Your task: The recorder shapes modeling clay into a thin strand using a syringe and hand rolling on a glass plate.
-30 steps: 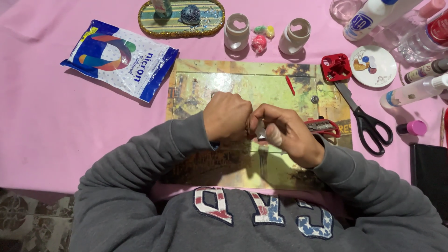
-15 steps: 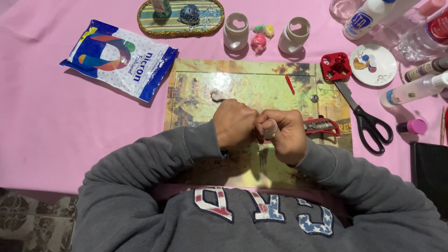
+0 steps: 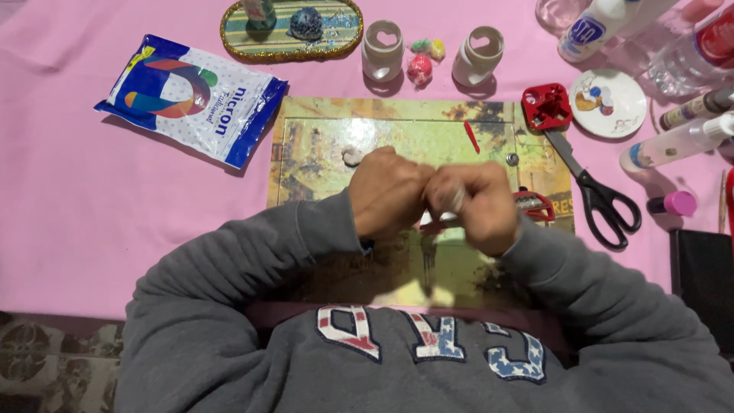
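Two hands (image 3: 432, 200) pressed together, pinched object hidden, fingers blurred

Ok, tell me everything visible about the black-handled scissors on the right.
The scissors lie flat and closed on the pink tablecloth, right of the picture-printed board. Two black loop handles point toward the person; the grey metal blades point away, tips hidden under or against a red plastic piece. Neither hand touches them.
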